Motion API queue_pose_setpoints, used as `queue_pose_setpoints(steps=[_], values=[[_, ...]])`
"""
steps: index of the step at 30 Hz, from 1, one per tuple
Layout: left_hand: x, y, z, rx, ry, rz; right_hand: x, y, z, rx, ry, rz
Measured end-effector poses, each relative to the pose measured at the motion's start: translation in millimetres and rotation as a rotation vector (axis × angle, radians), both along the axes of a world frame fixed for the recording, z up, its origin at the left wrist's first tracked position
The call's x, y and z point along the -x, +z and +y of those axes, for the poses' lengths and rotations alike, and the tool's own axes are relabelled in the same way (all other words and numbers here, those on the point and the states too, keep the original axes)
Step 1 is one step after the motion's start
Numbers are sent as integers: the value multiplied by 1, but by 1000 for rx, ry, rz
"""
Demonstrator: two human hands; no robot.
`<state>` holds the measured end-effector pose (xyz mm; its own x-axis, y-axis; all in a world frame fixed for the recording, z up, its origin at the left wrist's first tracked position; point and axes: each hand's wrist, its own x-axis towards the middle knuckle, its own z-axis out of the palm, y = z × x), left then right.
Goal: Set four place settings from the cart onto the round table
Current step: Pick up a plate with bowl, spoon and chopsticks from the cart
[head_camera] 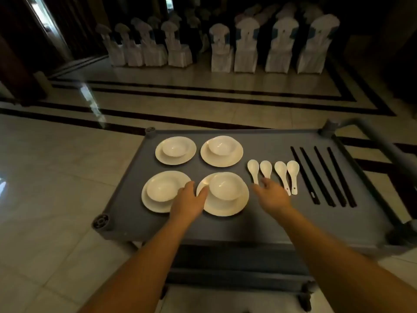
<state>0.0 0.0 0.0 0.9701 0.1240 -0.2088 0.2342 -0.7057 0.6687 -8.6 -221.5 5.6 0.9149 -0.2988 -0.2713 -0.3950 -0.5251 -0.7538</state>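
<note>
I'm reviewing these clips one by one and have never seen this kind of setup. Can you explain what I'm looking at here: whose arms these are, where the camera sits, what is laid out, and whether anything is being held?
There is no robot. A person wears a wide-angle camera on the head, so the one picture looks forward and down along their own bare arms. In front stands a grey cart. On its top lie four white plates, each with a bowl on it, such as the near right plate and its bowl. To the right lie four white spoons and four pairs of dark chopsticks. The left hand reaches with straight fingers to the near right plate's edge. The right hand hovers open over the spoon handles. Neither hand holds anything. Covered chairs stand behind; the round table is not in view.
</note>
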Motion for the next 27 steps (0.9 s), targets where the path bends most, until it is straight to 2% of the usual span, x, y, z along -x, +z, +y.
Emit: queue_pose_setpoints(steps=[4, 9, 12, 17, 27], values=[[-1, -31, -18, 106, 144, 133, 2, -38, 2, -289, -64, 133], [-17, -44, -44, 207, 357, 155, -16, -60, 0, -392, -123, 128], [-29, -46, -54, 265, 439, 159, -28, -61, 3, -354, -71, 73], [-36, -56, -59, 199, 482, 215, -37, -62, 9, -239, 86, 15], [-44, -65, -50, 246, 383, 277, -41, -68, 8, -264, 100, 14]])
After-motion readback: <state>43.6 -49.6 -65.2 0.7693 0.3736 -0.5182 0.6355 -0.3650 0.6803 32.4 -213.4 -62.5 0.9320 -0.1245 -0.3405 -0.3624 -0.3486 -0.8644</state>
